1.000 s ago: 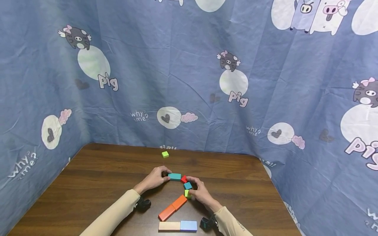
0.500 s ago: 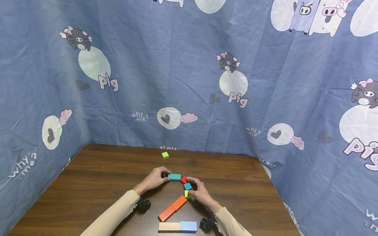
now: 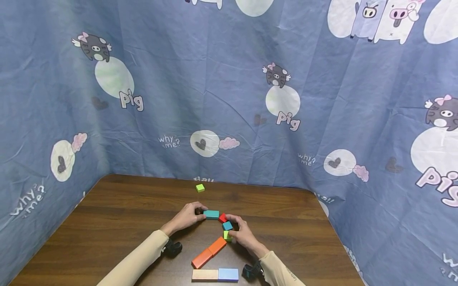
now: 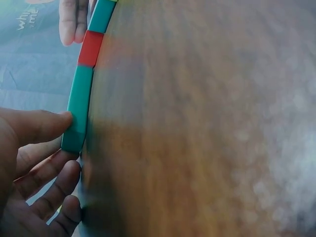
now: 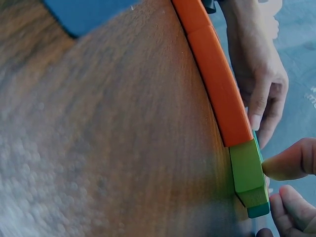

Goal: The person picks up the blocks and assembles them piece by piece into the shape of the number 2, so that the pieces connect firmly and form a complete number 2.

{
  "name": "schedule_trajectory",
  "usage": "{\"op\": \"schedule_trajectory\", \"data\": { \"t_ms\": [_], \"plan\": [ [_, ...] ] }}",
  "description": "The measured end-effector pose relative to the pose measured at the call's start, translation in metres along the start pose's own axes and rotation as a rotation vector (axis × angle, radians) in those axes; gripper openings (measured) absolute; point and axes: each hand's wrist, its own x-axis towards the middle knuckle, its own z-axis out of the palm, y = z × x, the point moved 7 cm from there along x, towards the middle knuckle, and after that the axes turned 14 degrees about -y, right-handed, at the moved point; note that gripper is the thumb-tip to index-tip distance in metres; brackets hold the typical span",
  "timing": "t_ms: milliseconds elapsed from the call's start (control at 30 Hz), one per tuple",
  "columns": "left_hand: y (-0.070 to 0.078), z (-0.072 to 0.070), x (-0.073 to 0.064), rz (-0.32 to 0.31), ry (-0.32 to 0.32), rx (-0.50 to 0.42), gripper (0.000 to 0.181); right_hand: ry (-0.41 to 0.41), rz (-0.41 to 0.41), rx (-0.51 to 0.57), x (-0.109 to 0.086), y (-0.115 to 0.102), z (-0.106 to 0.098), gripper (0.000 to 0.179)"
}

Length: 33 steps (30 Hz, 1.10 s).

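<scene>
At the centre of the table in the head view, my left hand (image 3: 187, 216) pinches the left end of a long teal block (image 3: 212, 215), thumb on the near side. The left wrist view shows the thumb (image 4: 47, 126) on the teal block and the other fingers curled at its end. A small red block (image 3: 223, 217), a blue block (image 3: 227, 226) and a yellow-green block (image 3: 226, 235) curve on from it. My right hand (image 3: 246, 233) spans these small blocks, its thumb against the yellow-green block (image 5: 247, 168) and index fingertip at the red one.
Two orange blocks (image 3: 209, 252) lie end to end diagonally, meeting the yellow-green block. Nearer are a light wooden block (image 3: 205, 275) and a light blue block (image 3: 228, 274), end to end. Another yellow-green block (image 3: 200, 188) lies near the table's (image 3: 143, 190) far edge. A printed blue cloth (image 3: 229, 99) hangs behind.
</scene>
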Motion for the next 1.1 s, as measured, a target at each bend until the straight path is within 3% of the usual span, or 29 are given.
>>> {"op": "schedule_trajectory", "data": {
  "t_ms": [367, 733, 1100],
  "plan": [
    [-0.005, -0.006, -0.001, -0.052, -0.022, -0.064, 0.035, -0.005, -0.052, -0.075, -0.001, -0.002, -0.001, 0.055],
    [-0.014, -0.02, 0.002, -0.095, -0.058, -0.133, 0.028, -0.022, -0.035, -0.026, 0.0, -0.004, 0.0, 0.057],
    [-0.029, -0.039, 0.007, -0.176, -0.021, -0.123, 0.025, -0.01, 0.028, -0.015, 0.002, 0.004, 0.001, 0.057]
  ]
}}
